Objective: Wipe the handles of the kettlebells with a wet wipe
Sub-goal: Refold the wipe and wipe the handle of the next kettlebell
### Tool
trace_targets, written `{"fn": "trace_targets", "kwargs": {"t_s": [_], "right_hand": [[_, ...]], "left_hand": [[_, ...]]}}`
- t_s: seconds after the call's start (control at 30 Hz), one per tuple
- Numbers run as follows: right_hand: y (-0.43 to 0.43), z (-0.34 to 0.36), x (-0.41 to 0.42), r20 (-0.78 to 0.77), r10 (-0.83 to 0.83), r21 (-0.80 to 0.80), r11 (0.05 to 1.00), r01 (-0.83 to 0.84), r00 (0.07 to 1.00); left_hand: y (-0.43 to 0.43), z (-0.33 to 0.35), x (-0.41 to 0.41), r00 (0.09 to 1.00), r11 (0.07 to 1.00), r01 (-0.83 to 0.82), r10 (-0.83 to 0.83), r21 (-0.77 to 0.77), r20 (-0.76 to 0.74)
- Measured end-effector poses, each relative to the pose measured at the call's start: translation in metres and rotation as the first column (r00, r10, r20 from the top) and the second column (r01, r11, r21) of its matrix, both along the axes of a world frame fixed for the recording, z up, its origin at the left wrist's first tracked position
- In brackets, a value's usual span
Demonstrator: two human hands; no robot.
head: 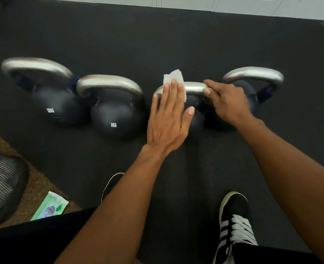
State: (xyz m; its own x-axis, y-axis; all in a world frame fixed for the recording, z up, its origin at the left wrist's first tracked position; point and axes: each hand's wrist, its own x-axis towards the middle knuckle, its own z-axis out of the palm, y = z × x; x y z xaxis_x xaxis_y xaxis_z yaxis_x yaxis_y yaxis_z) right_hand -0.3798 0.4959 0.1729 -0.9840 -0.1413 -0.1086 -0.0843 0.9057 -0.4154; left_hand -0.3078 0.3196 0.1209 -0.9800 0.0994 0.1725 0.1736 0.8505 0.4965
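Observation:
Several dark blue kettlebells with silver handles stand in a row on the black mat. My left hand lies flat, fingers spread, pressing a white wet wipe onto the handle of the third kettlebell from the left. My right hand grips the right end of that same handle. That kettlebell's body is mostly hidden under my hands. To the left stand the 8KG kettlebell and a larger one. Behind my right hand stands the rightmost kettlebell.
A green pack of wet wipes lies on the brown carpet at lower left, beside a black mesh fan guard. My black shoes stand on the black mat. A white wall base runs along the top.

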Motion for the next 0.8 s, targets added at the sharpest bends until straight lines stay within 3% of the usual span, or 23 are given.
{"fn": "trace_targets", "kwargs": {"t_s": [0.07,0.17,0.23,0.3,0.37,0.43,0.5,0.57,0.67,0.73,0.8], "right_hand": [[0.001,0.002,-0.001,0.028,-0.011,-0.013,1.0,0.012,1.0],[0.008,-0.002,-0.003,0.078,-0.082,-0.217,0.971,0.098,0.994],[0.014,-0.009,-0.005,0.172,-0.146,-0.482,0.85,0.212,0.974],[0.018,-0.014,-0.007,0.301,-0.155,-0.643,0.696,0.32,0.941],[0.023,-0.017,-0.008,0.36,-0.16,-0.7,0.605,0.38,0.919],[0.028,-0.018,-0.01,0.375,-0.181,-0.724,0.555,0.409,0.909],[0.032,-0.015,-0.012,0.349,-0.205,-0.709,0.58,0.4,0.915],[0.031,-0.009,-0.014,0.313,-0.198,-0.675,0.641,0.365,0.929],[0.02,0.002,-0.018,0.248,-0.163,-0.65,0.703,0.289,0.955],[0.009,0.009,-0.024,0.198,-0.123,-0.652,0.725,0.224,0.973],[0.0,0.015,-0.03,0.177,-0.075,-0.652,0.738,0.174,0.981]], "left_hand": [[-0.012,0.011,-0.012,0.996,0.99,-0.089,0.084,0.113,0.042],[-0.042,0.035,-0.051,0.947,0.939,-0.193,0.101,0.286,0.306],[-0.059,0.053,-0.085,0.875,0.939,-0.165,-0.002,0.302,0.484],[-0.062,0.064,-0.113,0.731,0.932,-0.118,-0.152,0.342,0.665],[-0.05,0.073,-0.13,0.577,0.944,-0.067,-0.227,0.323,0.785],[-0.036,0.081,-0.137,0.528,0.953,-0.018,-0.249,0.304,0.812],[-0.029,0.086,-0.134,0.579,0.955,-0.01,-0.237,0.297,0.78],[-0.025,0.091,-0.12,0.687,0.961,0.009,-0.208,0.278,0.696],[-0.012,0.096,-0.094,0.858,0.985,0.171,-0.16,0.022,0.487],[-0.005,0.092,-0.083,0.879,0.945,0.306,-0.233,-0.116,0.417],[-0.006,0.083,-0.073,0.875,0.908,0.395,-0.327,-0.138,0.357]]}}
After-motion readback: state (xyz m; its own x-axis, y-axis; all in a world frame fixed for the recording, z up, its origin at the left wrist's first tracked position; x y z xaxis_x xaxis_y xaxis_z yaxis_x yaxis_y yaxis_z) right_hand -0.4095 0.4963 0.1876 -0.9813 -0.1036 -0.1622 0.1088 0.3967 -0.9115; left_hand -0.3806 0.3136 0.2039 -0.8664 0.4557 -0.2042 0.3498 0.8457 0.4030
